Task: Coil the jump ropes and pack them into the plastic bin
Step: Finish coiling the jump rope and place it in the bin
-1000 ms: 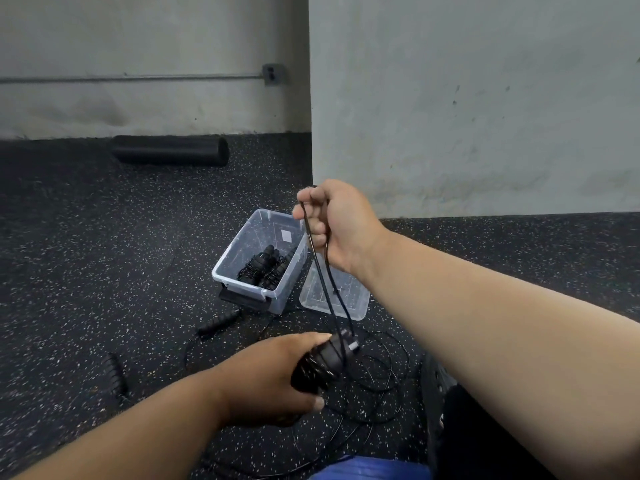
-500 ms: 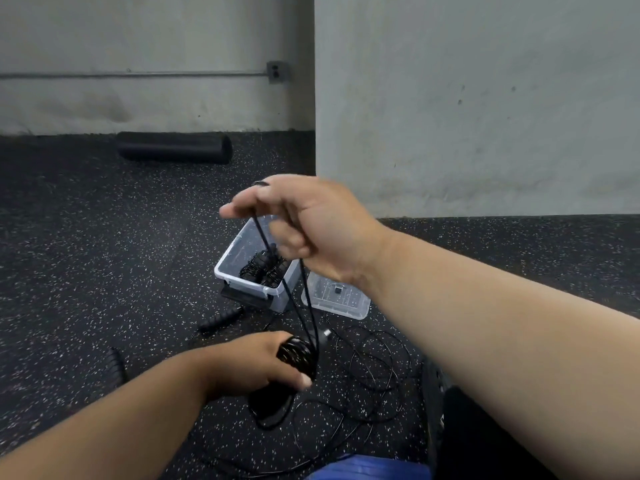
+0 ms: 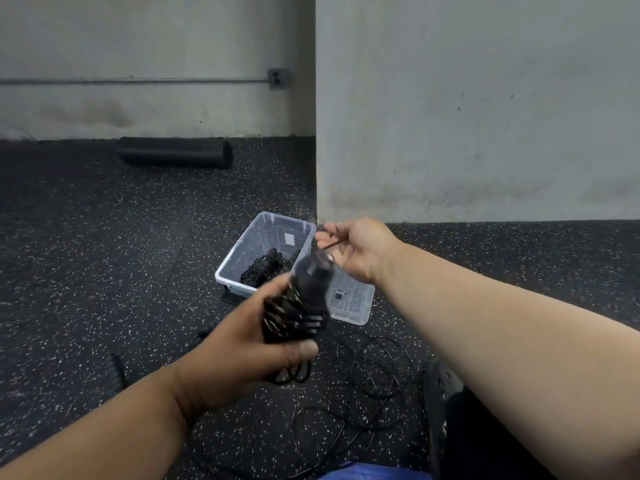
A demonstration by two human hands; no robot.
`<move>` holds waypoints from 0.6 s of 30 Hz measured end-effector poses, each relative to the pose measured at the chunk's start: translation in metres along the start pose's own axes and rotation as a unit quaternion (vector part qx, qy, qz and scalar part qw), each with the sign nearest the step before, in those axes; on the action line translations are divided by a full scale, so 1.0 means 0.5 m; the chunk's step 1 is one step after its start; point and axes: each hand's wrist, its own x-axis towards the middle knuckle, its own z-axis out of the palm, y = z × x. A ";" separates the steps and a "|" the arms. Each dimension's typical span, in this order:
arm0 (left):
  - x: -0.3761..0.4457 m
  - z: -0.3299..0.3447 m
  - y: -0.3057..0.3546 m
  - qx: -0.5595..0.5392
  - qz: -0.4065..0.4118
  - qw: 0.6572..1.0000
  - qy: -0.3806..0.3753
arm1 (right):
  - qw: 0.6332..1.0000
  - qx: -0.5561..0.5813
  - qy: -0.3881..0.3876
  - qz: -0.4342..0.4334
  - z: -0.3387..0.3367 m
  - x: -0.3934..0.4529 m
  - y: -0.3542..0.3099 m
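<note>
My left hand [image 3: 252,344] grips the black handles of a jump rope [image 3: 304,306] with cord wound around them, held above the floor in front of the clear plastic bin [image 3: 239,252]. My right hand [image 3: 356,251] is just right of the bin, fingers loosely curled with the thin cord running across them. Inside the bin lies a coiled black rope [image 3: 266,266]. More loose black cord [image 3: 374,368] lies tangled on the floor under my arms.
The bin's clear lid [image 3: 356,303] lies flat to the bin's right. Another black handle [image 3: 116,370] lies on the speckled floor at the left. A black foam roller [image 3: 176,152] sits by the back wall. A grey wall corner [image 3: 317,202] stands right behind the bin.
My right hand dropped from high above the handles down to the bin's right side. My left hand rose and tilted the handles, which now carry more wound cord.
</note>
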 end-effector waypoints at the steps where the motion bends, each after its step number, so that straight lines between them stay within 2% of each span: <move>1: 0.000 -0.009 0.001 -0.043 -0.002 0.998 0.047 | 1.000 -0.019 0.004 0.009 0.000 -0.001 0.013; 5: 0.011 -0.042 0.000 -0.172 -0.021 0.956 0.236 | 0.999 -0.043 0.016 0.012 0.000 -0.015 0.072; 8: 0.027 -0.095 -0.001 -0.281 -0.013 0.891 0.356 | 0.994 -0.097 0.038 -0.008 -0.017 -0.007 0.097; 10: 0.031 -0.142 -0.006 -0.310 -0.019 0.858 0.410 | 0.989 -0.146 0.013 -0.024 -0.022 -0.008 0.100; 13: 0.030 -0.171 -0.017 -0.287 -0.046 0.873 0.391 | 0.971 -0.224 -0.061 -0.052 -0.006 -0.029 0.097; 18: 0.038 -0.107 -0.031 -0.250 -0.118 0.921 0.274 | 0.905 -0.366 -0.120 -0.179 0.018 -0.061 0.098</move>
